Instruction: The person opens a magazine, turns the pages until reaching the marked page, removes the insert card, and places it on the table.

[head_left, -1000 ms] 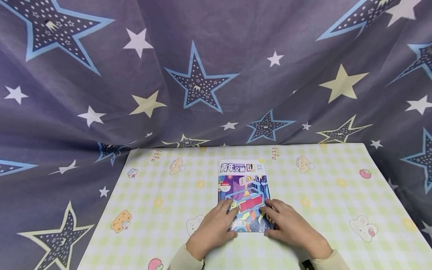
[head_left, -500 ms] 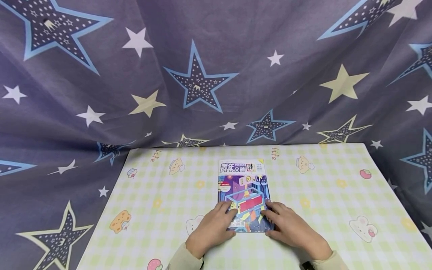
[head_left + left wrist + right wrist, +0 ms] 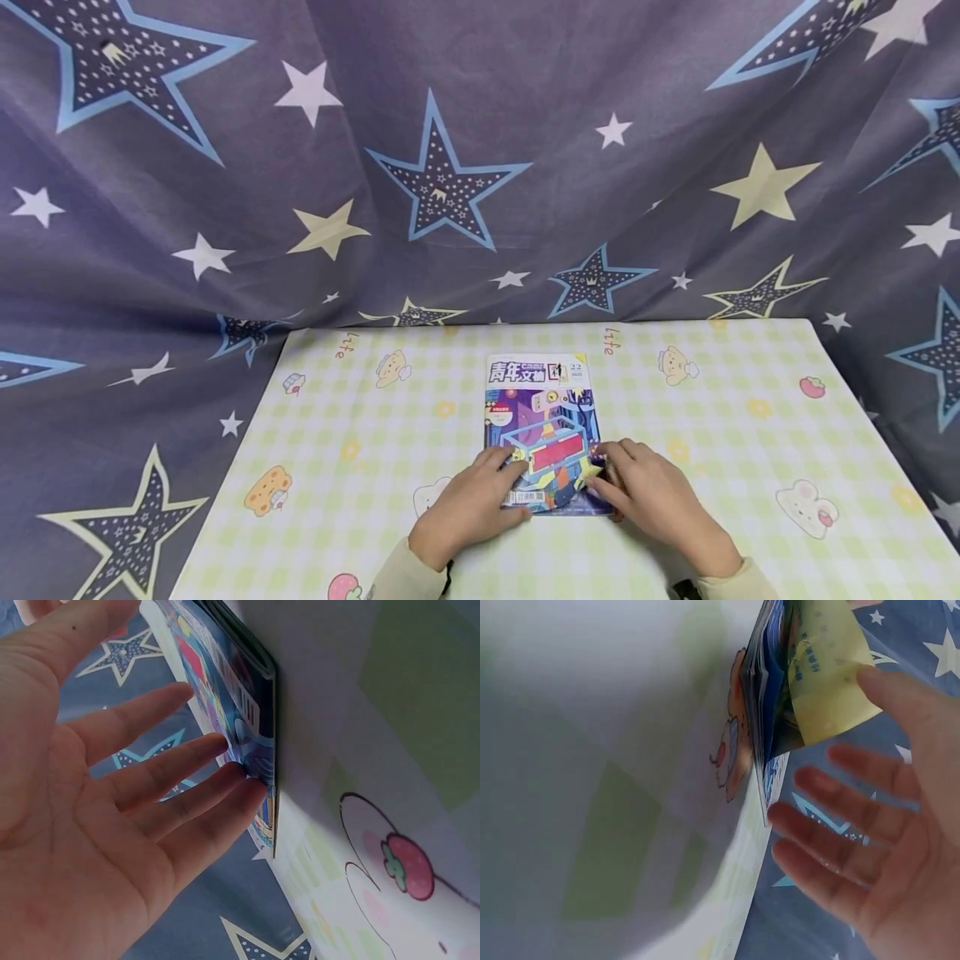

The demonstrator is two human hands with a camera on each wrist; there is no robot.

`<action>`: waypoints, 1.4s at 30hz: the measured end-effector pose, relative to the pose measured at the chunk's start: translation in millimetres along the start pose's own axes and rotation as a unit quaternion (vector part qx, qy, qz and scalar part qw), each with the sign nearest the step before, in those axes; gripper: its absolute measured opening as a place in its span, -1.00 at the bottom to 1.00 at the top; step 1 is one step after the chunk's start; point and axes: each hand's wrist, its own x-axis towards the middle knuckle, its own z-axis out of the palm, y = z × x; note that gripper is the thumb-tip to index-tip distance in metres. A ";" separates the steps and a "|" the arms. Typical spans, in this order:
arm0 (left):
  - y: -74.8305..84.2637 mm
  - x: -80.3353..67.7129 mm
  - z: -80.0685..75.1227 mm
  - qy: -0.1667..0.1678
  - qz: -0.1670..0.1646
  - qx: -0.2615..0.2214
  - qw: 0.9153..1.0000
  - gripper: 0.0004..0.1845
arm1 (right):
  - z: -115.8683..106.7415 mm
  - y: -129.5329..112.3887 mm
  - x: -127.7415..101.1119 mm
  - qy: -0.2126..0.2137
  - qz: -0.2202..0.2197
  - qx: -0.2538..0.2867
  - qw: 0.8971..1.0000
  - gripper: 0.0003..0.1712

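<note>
While the left hand (image 3: pixel 472 504) rests straight, spread fingers on the magazine (image 3: pixel 546 437) lying on the tabletop (image 3: pixel 337 475), the right hand (image 3: pixel 656 493), its grip wide and thumb against the lifted corner (image 3: pixel 829 686), should peel slowly to avoid creasing.

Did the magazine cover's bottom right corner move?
Yes. The cover's corner has curled up and leftward, away from the right-hand bunny printed on the tablecloth.
</note>
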 end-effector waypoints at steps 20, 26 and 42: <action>8.0 6.3 -20.9 0.124 -0.031 -0.334 0.934 -0.35 | 8.0 -32.2 27.9 0.094 -0.139 0.085 0.982 -0.81; 4.8 4.9 -22.2 0.172 -0.070 -0.396 0.899 -0.57 | 8.6 -39.9 29.9 0.084 -0.160 0.111 0.977 -0.82; -25.4 -24.8 -28.7 0.231 -0.148 -0.457 0.846 -0.69 | 6.9 -23.6 21.4 0.053 -0.140 0.033 0.988 -0.55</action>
